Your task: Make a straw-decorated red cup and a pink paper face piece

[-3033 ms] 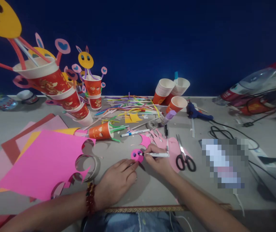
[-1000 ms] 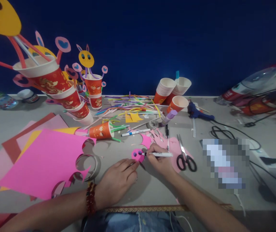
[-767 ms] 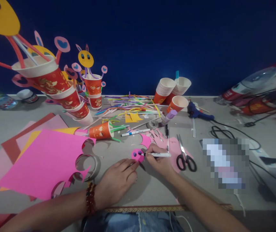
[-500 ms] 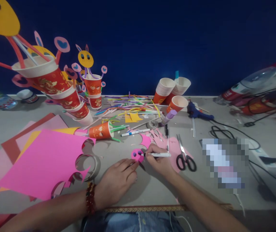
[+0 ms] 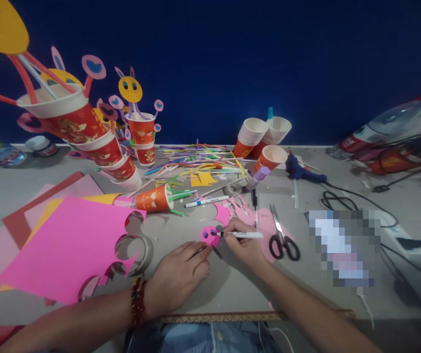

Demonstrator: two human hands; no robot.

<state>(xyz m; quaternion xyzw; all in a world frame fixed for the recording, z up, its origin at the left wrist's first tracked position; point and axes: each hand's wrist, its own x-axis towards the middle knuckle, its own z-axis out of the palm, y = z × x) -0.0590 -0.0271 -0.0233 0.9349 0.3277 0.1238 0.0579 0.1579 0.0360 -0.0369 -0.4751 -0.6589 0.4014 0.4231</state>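
A small round pink paper piece (image 5: 210, 237) with two dark blue ovals lies on the table in front of me. My right hand (image 5: 243, 245) pinches a white marker (image 5: 249, 235), its tip over the right oval. My left hand (image 5: 181, 274) rests palm down, its fingertips on the piece's lower edge; a beaded bracelet is on that wrist. Scraps of pink paper (image 5: 223, 214) lie just behind. A second marker with a blue band (image 5: 206, 201) lies farther back.
Black-handled scissors (image 5: 284, 245) lie right of my right hand. Large pink sheets (image 5: 66, 245) and a tape roll (image 5: 146, 255) are at left. Decorated cups (image 5: 142, 130), pipe cleaners (image 5: 196, 162), stacked cups (image 5: 250, 135) and a blue glue gun (image 5: 304, 171) stand or lie behind.
The marker in my right hand has shifted very slightly to the right. My left hand stays on the pink piece.
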